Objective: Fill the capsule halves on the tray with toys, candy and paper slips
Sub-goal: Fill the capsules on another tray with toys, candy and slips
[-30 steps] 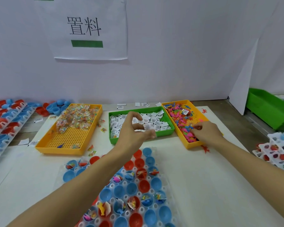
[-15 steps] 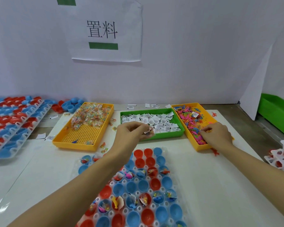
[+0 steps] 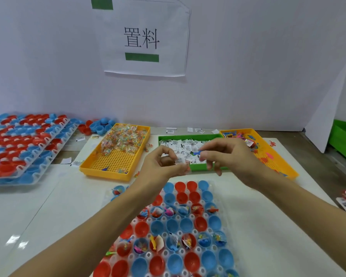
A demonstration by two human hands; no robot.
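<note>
My left hand [image 3: 164,162] is up above the tray [image 3: 220,244], and its fingers [image 3: 180,169] pinch a little paper slip [image 3: 178,161] with what looks like a bit of candy under it. My right hand [image 3: 228,154] is just beside it, and its fingers [image 3: 205,154] pinch a small blue toy [image 3: 197,152]. Both hands hang over the near edge of the green bin [image 3: 196,166] of slips, not yet over a cup.

The capsule halves [image 3: 180,197] sit in rows on the tray below. Some already have things inside. The far rows look bare, and so do many near ones.

Here is what I think could go wrong. The slip is thin and light, so it could flutter away when I let go and land on the surface [image 3: 268,216] or in the wrong cup. The toy is tiny, so it could slip from my pinch, bounce off a rim and roll into a cup that is already full. The cups sit close together, so I could easily miss and put two toys in one and none in the next. My arms also cross low over the filled cups, and a bump could knock things out.
</note>
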